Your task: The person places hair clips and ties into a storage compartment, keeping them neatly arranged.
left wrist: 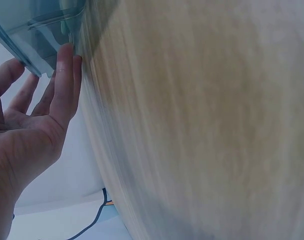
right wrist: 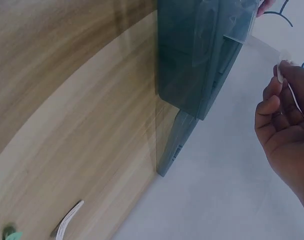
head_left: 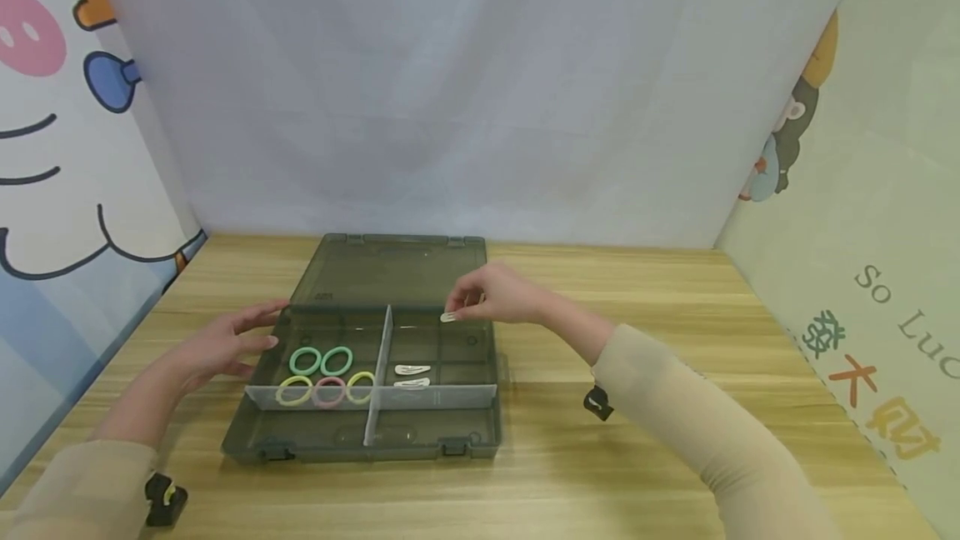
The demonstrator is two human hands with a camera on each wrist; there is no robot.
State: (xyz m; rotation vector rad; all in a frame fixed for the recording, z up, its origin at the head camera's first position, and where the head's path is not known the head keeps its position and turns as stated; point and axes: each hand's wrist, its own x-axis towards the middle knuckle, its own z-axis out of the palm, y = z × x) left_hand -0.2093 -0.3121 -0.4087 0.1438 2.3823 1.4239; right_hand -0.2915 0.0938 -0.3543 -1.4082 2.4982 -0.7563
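A dark translucent divided box lies with its lid folded back. My right hand pinches a small white hair clip between thumb and fingertips above the back right compartment; the right wrist view shows the clip too. Two similar snap hair clips lie in that compartment. Green hair ties, yellow hair ties and a pink hair tie lie in the back left compartment. At the box's left side is my left hand, fingers loosely extended, fingertips against the wall.
Pale dividers split the box into compartments. The box rests on a wooden table before a white cloth backdrop. In the right wrist view, a white curved item and a green item lie on the table.
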